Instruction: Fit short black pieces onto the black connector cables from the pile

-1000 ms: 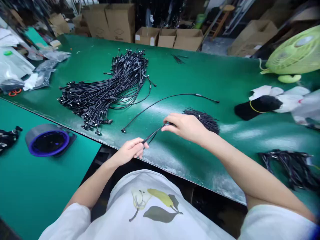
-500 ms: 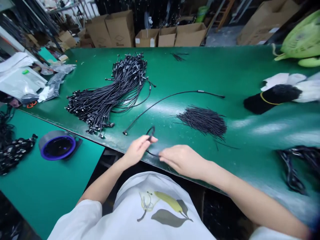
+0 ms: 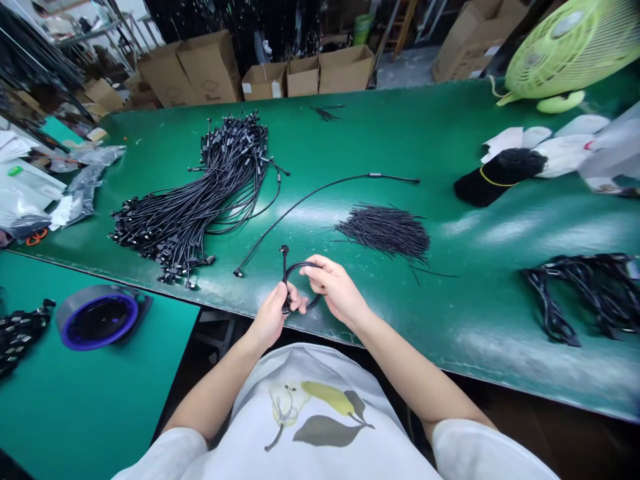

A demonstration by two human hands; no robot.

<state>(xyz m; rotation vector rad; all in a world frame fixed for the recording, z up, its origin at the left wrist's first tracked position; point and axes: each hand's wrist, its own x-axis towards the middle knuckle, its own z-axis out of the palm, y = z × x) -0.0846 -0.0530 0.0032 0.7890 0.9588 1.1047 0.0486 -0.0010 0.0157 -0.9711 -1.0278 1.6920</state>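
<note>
A black cable (image 3: 299, 265) is bent into a loop between my two hands, above the front edge of the green table. My left hand (image 3: 273, 313) pinches it where its ends come together, with one connector sticking up and another showing below the fingers. On the loop's right side, my right hand (image 3: 333, 283) is closed round the cable. Just beyond my hands, a single cable (image 3: 305, 198) lies in a long curve. To its right is a loose heap of thin black ties (image 3: 387, 231).
A big pile of black cables (image 3: 200, 193) covers the table's left part. At right lie a banded black bundle (image 3: 495, 177), coiled cables (image 3: 580, 293) and a green fan (image 3: 565, 47). A tape roll (image 3: 100, 317) rests on the lower left table. Cardboard boxes (image 3: 345, 70) stand behind.
My right hand has moved up and left to the cable, which has gone from partly curled to a rounder loop. The whole view has shifted to the right.
</note>
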